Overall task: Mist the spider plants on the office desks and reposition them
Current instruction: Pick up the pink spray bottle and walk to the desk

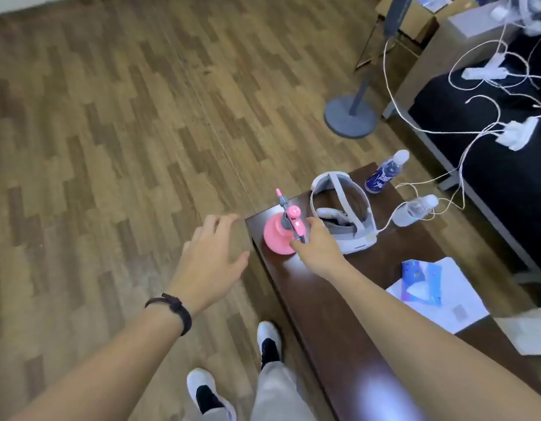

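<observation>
A pink spray bottle with a grey neck and pink trigger stands at the near-left corner of a dark brown low table. My right hand is at the bottle's trigger handle, fingers curled around it. My left hand hovers over the wooden floor left of the table, fingers spread, holding nothing. No spider plant is in view.
A white-grey headset lies right behind the spray bottle. Two water bottles stand further back. Papers lie on the table's right side. White cables trail from a black surface. A grey stand base sits on the floor.
</observation>
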